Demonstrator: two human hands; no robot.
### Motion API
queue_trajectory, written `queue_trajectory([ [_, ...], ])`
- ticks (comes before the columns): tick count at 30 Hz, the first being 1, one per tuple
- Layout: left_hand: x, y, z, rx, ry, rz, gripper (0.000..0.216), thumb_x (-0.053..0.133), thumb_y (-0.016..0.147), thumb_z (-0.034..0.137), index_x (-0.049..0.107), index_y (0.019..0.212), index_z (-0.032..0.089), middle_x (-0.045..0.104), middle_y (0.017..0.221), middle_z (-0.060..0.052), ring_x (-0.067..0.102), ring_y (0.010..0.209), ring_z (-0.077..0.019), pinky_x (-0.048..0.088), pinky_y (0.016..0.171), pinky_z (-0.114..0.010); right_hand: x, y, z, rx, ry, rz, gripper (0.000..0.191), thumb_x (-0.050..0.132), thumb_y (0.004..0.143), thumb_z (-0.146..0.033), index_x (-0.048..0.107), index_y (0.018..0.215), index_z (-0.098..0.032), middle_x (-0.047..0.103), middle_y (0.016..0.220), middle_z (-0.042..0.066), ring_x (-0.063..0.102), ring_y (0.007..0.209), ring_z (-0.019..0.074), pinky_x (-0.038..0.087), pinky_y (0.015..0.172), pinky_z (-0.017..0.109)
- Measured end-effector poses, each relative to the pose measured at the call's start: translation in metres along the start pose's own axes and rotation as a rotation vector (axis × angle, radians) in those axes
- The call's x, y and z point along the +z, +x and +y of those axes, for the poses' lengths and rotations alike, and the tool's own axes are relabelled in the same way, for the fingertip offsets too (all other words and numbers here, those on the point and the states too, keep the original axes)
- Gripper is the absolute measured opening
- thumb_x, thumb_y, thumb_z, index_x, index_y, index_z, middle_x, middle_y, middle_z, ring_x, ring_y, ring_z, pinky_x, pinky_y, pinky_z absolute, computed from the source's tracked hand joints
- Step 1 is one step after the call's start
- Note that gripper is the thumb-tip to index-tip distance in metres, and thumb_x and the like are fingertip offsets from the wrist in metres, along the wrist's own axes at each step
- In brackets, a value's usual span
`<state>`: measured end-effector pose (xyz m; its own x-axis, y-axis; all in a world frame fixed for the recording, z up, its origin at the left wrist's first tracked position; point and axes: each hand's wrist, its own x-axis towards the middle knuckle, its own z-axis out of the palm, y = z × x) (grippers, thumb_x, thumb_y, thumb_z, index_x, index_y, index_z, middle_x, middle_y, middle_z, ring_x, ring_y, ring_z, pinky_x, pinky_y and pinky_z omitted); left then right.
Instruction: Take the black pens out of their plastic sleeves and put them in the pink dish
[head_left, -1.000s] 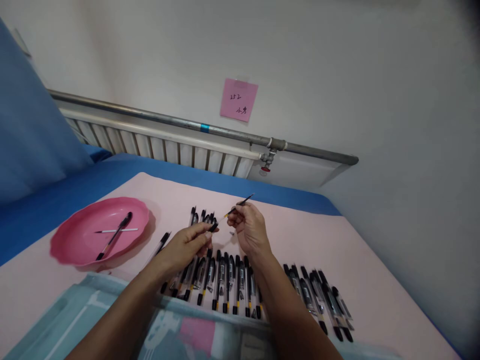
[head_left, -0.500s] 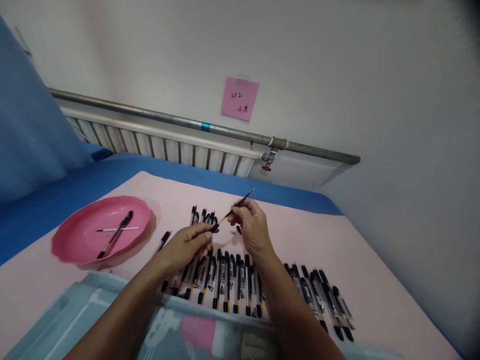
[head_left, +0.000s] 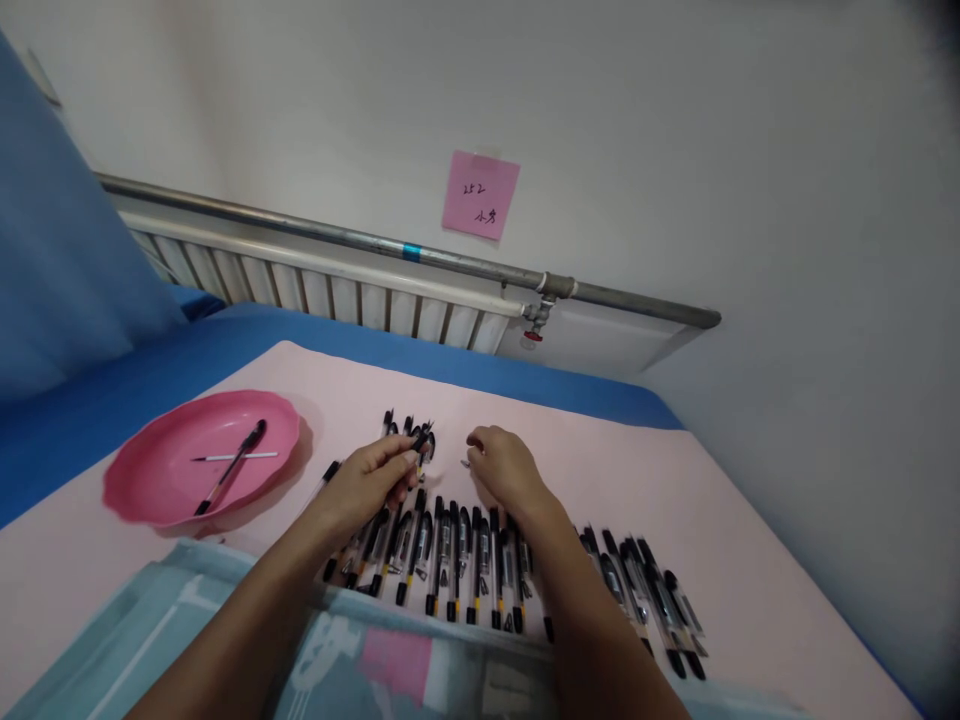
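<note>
My left hand (head_left: 375, 476) is closed on a pen (head_left: 421, 438), its fingers pinched round the barrel and the dark point end sticking out up and to the right. Down at the pink sheet, my right hand (head_left: 507, 468) has its fingers curled in, with the fingertips partly hidden. Whatever they pinch cannot be made out. By those fingertips lies a small metal pen tip (head_left: 465, 463). Rows of black-capped clear pens (head_left: 453, 560) lie just below both hands, with small metal tips among them. A shorter group of pen parts (head_left: 388, 424) lies behind my left hand.
A pink scalloped dish (head_left: 142, 490) on the left holds a black pen (head_left: 238, 458) and a white refill-like stick (head_left: 255, 457). More pens (head_left: 660, 600) lie at the right. Behind the table are a radiator (head_left: 315, 292) and a pipe (head_left: 480, 265); a blue curtain (head_left: 60, 250) hangs left.
The black refill has left my right hand and appears to be in the pen in my left hand. My right hand has lowered to the sheet, covering where a small black piece lay.
</note>
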<state>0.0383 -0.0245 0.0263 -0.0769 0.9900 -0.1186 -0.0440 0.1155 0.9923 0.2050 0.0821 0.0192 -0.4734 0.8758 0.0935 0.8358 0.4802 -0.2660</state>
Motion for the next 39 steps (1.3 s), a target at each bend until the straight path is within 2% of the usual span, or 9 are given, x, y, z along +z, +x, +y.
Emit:
queue_trajectory([
  [8, 0.001, -0.002, 0.002, -0.015, -0.024, -0.003, 0.028, 0.053, 0.075, 0.038, 0.055, 0.092, 0.016, 0.052, 0.064, 0.004, 0.044, 0.048, -0.0066, 0.034, 0.046, -0.019, 0.026, -0.008, -0.012, -0.028, -0.075, -0.069, 0.02, 0.043, 0.074, -0.007, 0.061, 0.077, -0.014, 0.062, 0.085, 0.014, 0.058, 0.078, 0.0213, 0.038, 0.065, 0.029],
  [13, 0.002, -0.003, 0.003, -0.021, -0.019, -0.011, 0.024, 0.051, 0.077, 0.036, 0.053, 0.09, 0.017, 0.051, 0.063, 0.004, 0.042, 0.047, -0.0059, 0.033, 0.045, -0.018, 0.021, -0.006, -0.016, -0.036, 0.034, 0.015, 0.022, 0.043, 0.076, -0.011, 0.061, 0.087, -0.015, 0.062, 0.089, 0.011, 0.058, 0.082, 0.0199, 0.041, 0.068, 0.029],
  [15, 0.002, -0.003, 0.001, -0.018, -0.018, -0.023, 0.023, 0.051, 0.077, 0.037, 0.053, 0.089, 0.017, 0.051, 0.062, 0.005, 0.041, 0.046, -0.0056, 0.031, 0.043, -0.017, 0.013, -0.004, -0.021, 0.006, 0.288, 0.091, 0.023, 0.041, 0.079, -0.017, 0.06, 0.091, -0.018, 0.063, 0.089, 0.007, 0.058, 0.078, 0.0158, 0.042, 0.064, 0.026],
  [19, 0.003, -0.001, -0.002, -0.023, -0.043, -0.031, 0.024, 0.052, 0.076, 0.04, 0.051, 0.085, 0.018, 0.051, 0.06, 0.006, 0.041, 0.044, -0.0055, 0.031, 0.043, -0.018, 0.0, -0.002, -0.036, 0.155, 1.253, 0.19, 0.016, 0.056, 0.069, -0.027, 0.059, 0.081, -0.017, 0.06, 0.069, 0.001, 0.051, 0.053, 0.0098, 0.034, 0.042, 0.02],
  [20, 0.004, -0.001, -0.002, -0.029, -0.047, -0.033, 0.024, 0.053, 0.075, 0.04, 0.051, 0.085, 0.018, 0.051, 0.06, 0.006, 0.041, 0.044, -0.0055, 0.032, 0.043, -0.018, -0.002, -0.002, -0.039, 0.159, 1.409, 0.19, 0.017, 0.06, 0.065, -0.027, 0.059, 0.078, -0.016, 0.06, 0.068, 0.0, 0.049, 0.052, 0.0091, 0.032, 0.04, 0.019],
  [22, 0.005, 0.0, -0.003, -0.028, -0.042, -0.034, 0.025, 0.052, 0.075, 0.04, 0.052, 0.085, 0.018, 0.051, 0.06, 0.006, 0.041, 0.044, -0.0055, 0.032, 0.044, -0.018, -0.004, -0.004, -0.045, 0.144, 1.573, 0.175, 0.018, 0.064, 0.061, -0.025, 0.061, 0.075, -0.015, 0.06, 0.067, 0.0, 0.049, 0.052, 0.0082, 0.032, 0.039, 0.018],
  [25, 0.005, 0.0, -0.003, -0.016, -0.037, -0.039, 0.025, 0.052, 0.076, 0.04, 0.052, 0.086, 0.017, 0.051, 0.059, 0.005, 0.041, 0.043, -0.0056, 0.032, 0.044, -0.019, -0.005, -0.006, -0.05, 0.127, 1.609, 0.135, 0.017, 0.065, 0.06, -0.024, 0.062, 0.074, -0.015, 0.06, 0.063, -0.001, 0.048, 0.05, 0.0074, 0.033, 0.04, 0.018],
  [32, 0.006, -0.002, -0.001, -0.014, -0.049, -0.034, 0.023, 0.052, 0.076, 0.039, 0.052, 0.084, 0.017, 0.049, 0.058, 0.005, 0.04, 0.043, -0.0053, 0.03, 0.043, -0.018, -0.002, -0.009, -0.051, 0.084, 1.532, 0.105, 0.015, 0.065, 0.062, -0.022, 0.062, 0.075, -0.017, 0.06, 0.066, -0.003, 0.045, 0.045, 0.0056, 0.033, 0.04, 0.018],
  [39, 0.007, -0.002, 0.0, -0.008, -0.093, -0.034, 0.022, 0.052, 0.077, 0.038, 0.052, 0.081, 0.017, 0.047, 0.057, 0.006, 0.03, 0.039, -0.003, 0.02, 0.037, -0.016, 0.002, -0.008, -0.049, 0.09, 1.604, 0.037, 0.016, 0.066, 0.061, -0.022, 0.063, 0.075, -0.015, 0.059, 0.068, -0.002, 0.044, 0.044, 0.0045, 0.033, 0.042, 0.019],
])
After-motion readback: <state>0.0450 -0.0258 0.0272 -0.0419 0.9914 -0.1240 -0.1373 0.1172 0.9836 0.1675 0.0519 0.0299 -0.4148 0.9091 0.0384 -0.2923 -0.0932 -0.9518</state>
